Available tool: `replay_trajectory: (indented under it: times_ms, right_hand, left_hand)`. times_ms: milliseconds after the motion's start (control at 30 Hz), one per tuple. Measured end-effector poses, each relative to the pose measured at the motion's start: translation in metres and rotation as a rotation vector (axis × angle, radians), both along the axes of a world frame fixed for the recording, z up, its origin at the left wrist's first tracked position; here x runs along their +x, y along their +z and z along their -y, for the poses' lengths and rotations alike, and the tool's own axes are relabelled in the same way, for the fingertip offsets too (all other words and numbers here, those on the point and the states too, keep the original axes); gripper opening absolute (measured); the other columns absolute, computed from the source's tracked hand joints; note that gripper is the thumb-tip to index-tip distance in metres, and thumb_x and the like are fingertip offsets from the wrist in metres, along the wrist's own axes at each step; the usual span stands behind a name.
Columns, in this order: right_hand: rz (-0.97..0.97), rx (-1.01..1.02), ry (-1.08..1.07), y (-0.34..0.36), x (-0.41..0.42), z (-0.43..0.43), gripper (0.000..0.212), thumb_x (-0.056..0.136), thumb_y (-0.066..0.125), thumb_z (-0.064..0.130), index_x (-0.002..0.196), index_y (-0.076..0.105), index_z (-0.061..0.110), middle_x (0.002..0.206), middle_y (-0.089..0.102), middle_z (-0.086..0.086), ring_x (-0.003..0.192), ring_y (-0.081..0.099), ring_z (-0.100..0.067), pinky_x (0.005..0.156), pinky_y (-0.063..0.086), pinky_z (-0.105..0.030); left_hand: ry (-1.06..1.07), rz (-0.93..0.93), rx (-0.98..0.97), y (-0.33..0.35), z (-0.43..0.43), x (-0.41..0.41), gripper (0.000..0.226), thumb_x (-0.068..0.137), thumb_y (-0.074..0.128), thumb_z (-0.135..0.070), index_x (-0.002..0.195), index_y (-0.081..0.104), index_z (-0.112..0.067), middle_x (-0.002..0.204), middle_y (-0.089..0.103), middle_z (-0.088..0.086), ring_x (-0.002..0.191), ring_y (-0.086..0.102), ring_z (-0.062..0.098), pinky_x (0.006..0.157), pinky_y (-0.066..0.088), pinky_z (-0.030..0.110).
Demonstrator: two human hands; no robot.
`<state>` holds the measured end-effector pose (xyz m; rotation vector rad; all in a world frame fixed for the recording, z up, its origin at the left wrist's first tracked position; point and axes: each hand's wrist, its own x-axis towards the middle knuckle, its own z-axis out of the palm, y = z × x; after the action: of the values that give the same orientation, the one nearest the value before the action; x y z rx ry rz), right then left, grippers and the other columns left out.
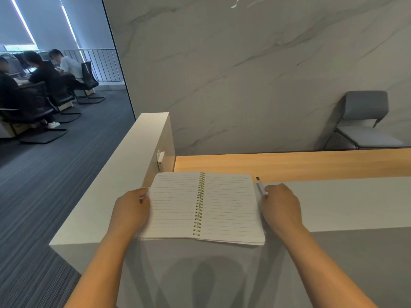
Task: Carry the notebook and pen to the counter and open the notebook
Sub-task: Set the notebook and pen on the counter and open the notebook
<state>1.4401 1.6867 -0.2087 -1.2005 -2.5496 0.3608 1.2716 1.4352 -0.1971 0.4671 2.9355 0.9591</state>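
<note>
Notebook (204, 206), spiral-bound, lies open flat on worktop (347, 203); left hand (132, 206) pinches its 9 o'clock page edge; right hand (281, 205), at 3 o'clock, grips pen (260, 186).

Left hand (131, 207) and right hand (281, 205) curled, palms down.

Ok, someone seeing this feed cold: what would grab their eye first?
The open spiral notebook lying flat on the grey counter, lined pages up, in the centre. The left hand rests at its left edge, and the right hand holds a pen beside its right edge. Behind it stands a grey chair against the marble wall.
</note>
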Motion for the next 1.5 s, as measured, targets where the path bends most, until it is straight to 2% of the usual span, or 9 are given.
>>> replay_trajectory:
  times_ms: [100,333,467,600,800,1000,1100,1233,1500]
  right_hand:
    - [0.01,-0.001,-0.006,-0.009,-0.004,0.003,0.033,0.087,0.039,0.003,0.057,0.034,0.015,0.081,0.048,-0.006,0.067,0.043,-0.023,0.045,0.017,-0.024]
    - [0.013,0.006,-0.013,-0.004,-0.004,0.008,0.025,0.091,0.041,0.012,0.068,0.051,0.013,0.09,0.054,-0.009,0.071,0.048,-0.024,0.047,0.021,-0.026]
    - [0.014,0.043,0.144,0.011,0.009,0.025,0.046,0.093,0.043,0.041,0.13,0.055,0.016,0.13,0.056,-0.002,0.118,0.049,-0.022,0.082,0.043,-0.031]
    - [0.151,-0.09,0.614,0.022,0.023,0.047,0.086,0.078,0.055,0.065,0.15,0.028,0.026,0.158,0.024,0.011,0.145,0.022,-0.008,0.113,0.019,-0.023]
    - [0.219,-0.171,0.715,0.016,0.022,0.048,0.094,0.076,0.061,0.06,0.152,0.016,0.027,0.161,0.013,0.013,0.146,0.012,-0.005,0.113,0.013,-0.019]
    - [0.215,-0.167,0.739,0.016,0.022,0.045,0.088,0.079,0.062,0.055,0.151,0.021,0.026,0.16,0.016,0.014,0.145,0.015,-0.005,0.112,0.016,-0.018]
    - [0.232,-0.161,0.733,0.014,0.022,0.038,0.088,0.08,0.061,0.055,0.151,0.02,0.025,0.161,0.013,0.013,0.146,0.013,-0.004,0.113,0.015,-0.019]
    - [0.241,-0.167,0.742,0.015,0.022,0.034,0.086,0.081,0.061,0.054,0.151,0.022,0.024,0.161,0.014,0.011,0.146,0.014,-0.004,0.115,0.017,-0.021]
    - [0.238,-0.176,0.747,0.012,0.021,0.032,0.087,0.081,0.06,0.055,0.151,0.02,0.025,0.161,0.013,0.011,0.146,0.013,-0.005,0.114,0.015,-0.021]
  left_hand:
    - [-0.01,-0.011,-0.005,-0.001,0.001,-0.002,0.036,0.094,0.042,-0.014,0.125,0.06,-0.019,0.122,0.066,0.009,0.108,0.06,0.03,0.089,0.045,0.033]
    - [-0.02,-0.027,-0.018,-0.003,0.001,-0.004,0.037,0.094,0.041,-0.013,0.125,0.061,-0.019,0.122,0.066,0.009,0.108,0.061,0.03,0.088,0.045,0.032]
    - [-0.013,-0.003,-0.006,-0.001,0.001,-0.008,0.033,0.094,0.044,-0.014,0.12,0.064,-0.013,0.119,0.067,0.012,0.106,0.061,0.031,0.085,0.043,0.031]
    - [-0.058,0.046,-0.019,0.006,-0.004,-0.015,0.028,0.091,0.054,-0.021,0.113,0.066,-0.008,0.115,0.068,0.011,0.103,0.061,0.028,0.078,0.037,0.027]
    - [-0.078,0.056,-0.039,0.005,-0.008,-0.017,0.024,0.089,0.058,-0.018,0.112,0.066,-0.016,0.093,0.061,0.007,0.087,0.055,0.022,0.079,0.038,0.026]
    - [-0.062,0.059,-0.046,0.003,-0.005,-0.012,0.041,0.088,0.06,-0.018,0.128,0.056,-0.012,0.117,0.067,0.01,0.108,0.059,0.027,0.093,0.041,0.029]
    - [-0.078,0.027,-0.049,0.001,-0.001,-0.004,0.013,0.087,0.059,-0.016,0.096,0.067,-0.022,0.088,0.063,0.007,0.084,0.056,0.023,0.067,0.039,0.024]
    - [-0.067,-0.022,-0.031,-0.004,0.003,0.0,0.042,0.087,0.058,-0.014,0.063,0.031,-0.034,0.077,0.049,-0.001,0.074,0.045,0.019,0.055,0.022,0.01]
    - [-0.056,-0.026,-0.011,-0.001,0.0,0.005,0.023,0.087,0.058,-0.011,0.106,0.068,-0.003,0.099,0.07,0.015,0.094,0.062,0.031,0.073,0.033,0.024]
